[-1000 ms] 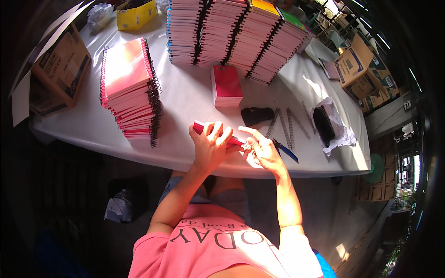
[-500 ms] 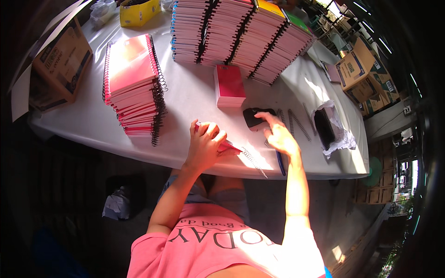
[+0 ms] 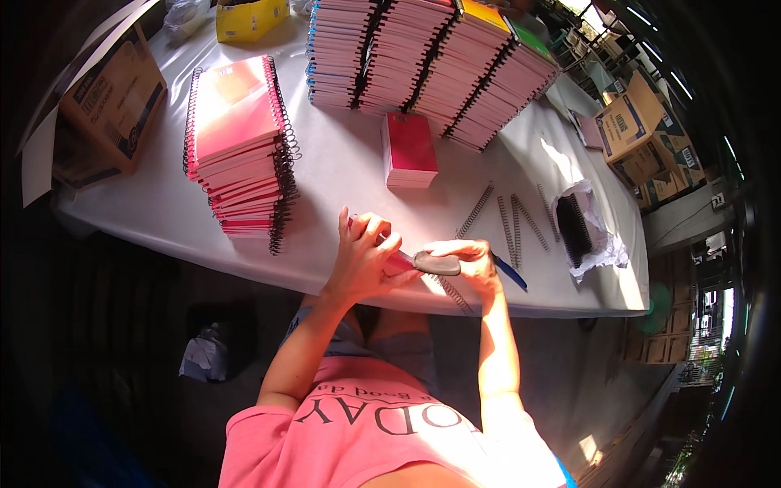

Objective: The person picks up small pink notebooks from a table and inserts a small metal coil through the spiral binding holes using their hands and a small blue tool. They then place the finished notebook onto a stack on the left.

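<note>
My left hand (image 3: pixel 363 254) grips a small red-covered notebook (image 3: pixel 399 263), tilted near the table's front edge. A metal spiral coil (image 3: pixel 452 294) extends from its lower right corner. My right hand (image 3: pixel 476 264) is closed on a dark, rounded, flat object (image 3: pixel 438 264), whose kind I cannot make out. Its end is at the notebook's right corner. Beside that hand a blue-handled tool (image 3: pixel 511 273) lies on the table. Further back stands a short stack of red-covered pads (image 3: pixel 410 150) with no visible coil.
A tall stack of red spiral notebooks (image 3: pixel 236 122) stands at left, with coloured notebook stacks (image 3: pixel 407 61) behind. Loose coils (image 3: pixel 515 224) and more coils in crumpled paper (image 3: pixel 598 236) lie at right. Cardboard boxes (image 3: pixel 122 106) flank the white table (image 3: pixel 333 171); a yellow box (image 3: pixel 252 20) stands behind.
My right hand has picked up the dark object from the table and brought it left to the notebook's corner. The blue-handled tool's angle has changed. My left hand keeps its grip.
</note>
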Motion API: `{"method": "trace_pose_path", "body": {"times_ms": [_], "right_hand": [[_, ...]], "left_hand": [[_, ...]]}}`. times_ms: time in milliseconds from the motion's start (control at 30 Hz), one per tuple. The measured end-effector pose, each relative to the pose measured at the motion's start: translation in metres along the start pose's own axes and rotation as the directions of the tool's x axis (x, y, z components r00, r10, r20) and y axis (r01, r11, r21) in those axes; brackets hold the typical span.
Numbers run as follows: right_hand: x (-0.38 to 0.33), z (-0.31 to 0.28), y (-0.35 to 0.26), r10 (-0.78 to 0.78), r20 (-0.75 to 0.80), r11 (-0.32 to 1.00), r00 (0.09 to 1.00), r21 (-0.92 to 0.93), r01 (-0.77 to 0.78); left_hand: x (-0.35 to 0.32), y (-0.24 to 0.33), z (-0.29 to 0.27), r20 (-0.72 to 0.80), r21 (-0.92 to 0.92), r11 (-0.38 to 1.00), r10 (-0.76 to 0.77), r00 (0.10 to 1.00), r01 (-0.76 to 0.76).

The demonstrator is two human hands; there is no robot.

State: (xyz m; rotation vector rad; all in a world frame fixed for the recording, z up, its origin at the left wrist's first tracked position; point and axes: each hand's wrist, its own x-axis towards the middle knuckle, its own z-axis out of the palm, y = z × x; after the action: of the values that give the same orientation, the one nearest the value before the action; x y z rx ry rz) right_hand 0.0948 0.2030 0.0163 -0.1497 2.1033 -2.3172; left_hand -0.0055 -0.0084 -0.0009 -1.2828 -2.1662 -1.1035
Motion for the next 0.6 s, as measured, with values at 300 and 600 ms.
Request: {"method": "trace_pose_path", "body": {"times_ms": [300, 600], "right_hand": [[0.012, 0.002, -0.015, -0.470, 0.108, 0.877, 0.876, 0.168, 0.450], [0.014, 0.001, -0.016, -0.089, -0.118, 0.922, 0.989, -0.386, 0.037]], "left_hand": [[0.006, -0.005, 0.002, 0.043, -0.072, 0.997, 0.022, 0.999, -0.019], [0.014, -0.007, -0.002, 0.012, -0.168, 0.984, -0.048, 0.999, 0.050]]}}
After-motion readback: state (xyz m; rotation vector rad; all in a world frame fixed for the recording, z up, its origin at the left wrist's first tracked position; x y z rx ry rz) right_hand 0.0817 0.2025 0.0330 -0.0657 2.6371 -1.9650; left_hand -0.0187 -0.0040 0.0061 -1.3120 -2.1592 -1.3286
